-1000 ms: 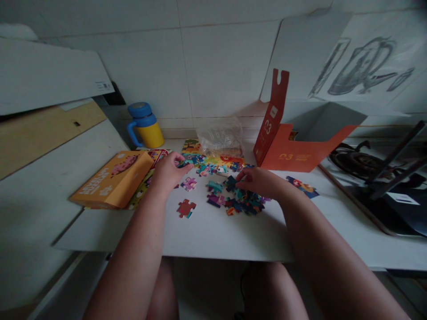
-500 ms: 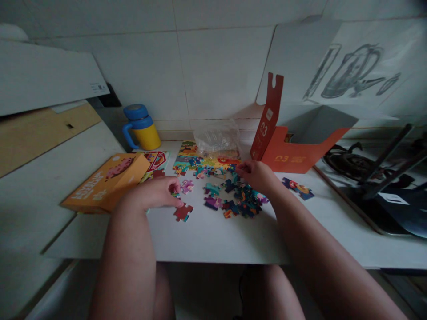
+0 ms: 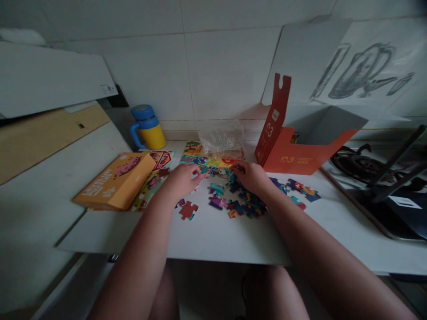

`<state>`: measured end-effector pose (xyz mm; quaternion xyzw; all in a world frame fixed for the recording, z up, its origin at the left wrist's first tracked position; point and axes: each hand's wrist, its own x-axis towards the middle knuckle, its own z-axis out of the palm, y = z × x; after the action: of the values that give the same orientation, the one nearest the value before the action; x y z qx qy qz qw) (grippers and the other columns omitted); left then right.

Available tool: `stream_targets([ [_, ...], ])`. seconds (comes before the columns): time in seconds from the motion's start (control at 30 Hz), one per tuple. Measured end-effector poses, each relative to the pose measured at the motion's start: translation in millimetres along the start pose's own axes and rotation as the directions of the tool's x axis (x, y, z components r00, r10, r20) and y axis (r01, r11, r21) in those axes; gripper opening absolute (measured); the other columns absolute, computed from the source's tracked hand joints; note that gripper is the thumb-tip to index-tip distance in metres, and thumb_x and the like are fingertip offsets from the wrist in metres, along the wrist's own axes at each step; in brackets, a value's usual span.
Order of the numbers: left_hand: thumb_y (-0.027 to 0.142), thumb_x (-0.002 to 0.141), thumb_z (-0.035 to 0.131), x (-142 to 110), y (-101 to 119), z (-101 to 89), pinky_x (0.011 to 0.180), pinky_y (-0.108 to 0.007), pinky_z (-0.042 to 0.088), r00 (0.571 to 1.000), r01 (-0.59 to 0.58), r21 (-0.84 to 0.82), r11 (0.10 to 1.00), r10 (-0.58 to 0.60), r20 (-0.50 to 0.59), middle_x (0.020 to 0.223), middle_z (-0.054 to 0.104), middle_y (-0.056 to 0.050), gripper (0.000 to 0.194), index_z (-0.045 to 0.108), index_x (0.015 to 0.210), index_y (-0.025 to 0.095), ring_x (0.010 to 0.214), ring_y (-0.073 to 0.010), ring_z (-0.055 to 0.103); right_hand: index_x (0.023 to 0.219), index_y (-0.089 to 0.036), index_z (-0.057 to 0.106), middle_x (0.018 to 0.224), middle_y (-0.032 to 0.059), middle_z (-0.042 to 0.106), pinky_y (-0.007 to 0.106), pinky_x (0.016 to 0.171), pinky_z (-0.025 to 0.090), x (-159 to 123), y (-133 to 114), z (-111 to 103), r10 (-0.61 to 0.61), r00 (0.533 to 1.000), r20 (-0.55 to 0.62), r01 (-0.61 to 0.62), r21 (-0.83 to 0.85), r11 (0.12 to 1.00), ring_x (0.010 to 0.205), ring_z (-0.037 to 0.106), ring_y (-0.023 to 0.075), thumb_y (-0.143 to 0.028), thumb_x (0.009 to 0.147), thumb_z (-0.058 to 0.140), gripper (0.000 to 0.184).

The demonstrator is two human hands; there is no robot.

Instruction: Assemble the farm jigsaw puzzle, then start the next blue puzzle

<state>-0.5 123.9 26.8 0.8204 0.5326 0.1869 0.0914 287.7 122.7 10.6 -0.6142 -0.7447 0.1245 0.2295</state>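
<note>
My left hand [image 3: 187,178] hovers low at the near left edge of the loose puzzle pieces. Its thumb points right, apart from the bent fingers, and nothing shows between them. My right hand [image 3: 249,176] has its fingers curled together over the far side of a pile of dark puzzle pieces [image 3: 248,206]. Whatever lies under those fingertips is hidden. A red puzzle piece [image 3: 188,210] lies by itself nearer me, beside a small purple one [image 3: 180,203]. Teal and purple pieces [image 3: 217,190] lie between my hands. Beyond them is a colourful picture sheet [image 3: 193,149], partly covered by pieces.
An orange box [image 3: 115,180] rests on a second picture sheet [image 3: 145,195] at left. A blue and yellow mug [image 3: 150,129] stands behind. A clear plastic bag [image 3: 222,138] sits at the wall. An open red-orange box [image 3: 300,153] and joined pieces [image 3: 305,190] are at right.
My left hand first drew back toward the red piece, then moved forward and right to the loose pieces. My right hand stays near the pile's far side. The view shifted slightly.
</note>
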Motion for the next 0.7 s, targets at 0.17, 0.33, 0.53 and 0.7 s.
stream_targets([
  [0.17, 0.028, 0.102, 0.064, 12.3, 7.2, 33.2, 0.123, -0.041, 0.044, 0.982, -0.182, 0.023, 0.983, 0.18, 0.058, 0.148, 0.067, -0.014, 0.036, 0.07, 0.136, 0.018, 0.14, -0.0283, 0.061, 0.117, -0.023, 0.08, 0.11, 0.0062, 0.084, 0.028, 0.08, 0.047, 0.9, 3.9, 2.5, -0.005, 0.999, 0.049, 0.009, -0.079, 0.997, 0.098, 0.075, 0.0229, -0.029, 0.104, 0.058, 0.026],
  [0.33, 0.022, 0.104, 0.058, 10.2, -2.0, 32.0, 0.118, -0.038, 0.049, 0.987, -0.158, 0.041, 0.987, 0.157, 0.04, 0.134, 0.072, -0.012, 0.031, 0.073, 0.13, 0.019, 0.13, -0.0255, 0.066, 0.122, -0.024, 0.079, 0.114, 0.007, 0.083, 0.029, 0.084, 0.048, 1.7, 8.9, 2.7, 0.026, 0.993, 0.117, -0.008, -0.152, 0.988, 0.101, 0.075, 0.0237, -0.033, 0.106, 0.056, 0.03],
  [0.53, 0.023, 0.098, 0.067, 7.2, -6.2, 28.5, 0.111, -0.043, 0.054, 0.996, -0.087, 0.098, 0.991, 0.086, 0.017, 0.127, 0.071, -0.012, 0.028, 0.074, 0.125, 0.019, 0.121, -0.0292, 0.069, 0.124, -0.027, 0.081, 0.118, 0.0082, 0.083, 0.031, 0.088, 0.049, 1.6, 6.5, 2.0, 0.068, 0.987, 0.142, -0.037, -0.21, 0.977, 0.106, 0.075, 0.0255, -0.034, 0.106, 0.053, 0.034],
  [0.7, 0.023, 0.095, 0.07, 7.4, -6.2, 29.6, 0.109, -0.044, 0.054, 0.998, -0.068, 0.106, 0.992, 0.069, -0.007, 0.124, 0.07, -0.014, 0.021, 0.075, 0.115, 0.018, 0.116, -0.0299, 0.069, 0.118, -0.027, 0.082, 0.114, 0.0136, 0.082, 0.04, 0.088, 0.05, -2.7, 10.5, -8.5, 0.167, 0.981, 0.101, -0.13, -0.3, 0.945, 0.105, 0.075, 0.0324, -0.036, 0.104, 0.052, 0.035],
])
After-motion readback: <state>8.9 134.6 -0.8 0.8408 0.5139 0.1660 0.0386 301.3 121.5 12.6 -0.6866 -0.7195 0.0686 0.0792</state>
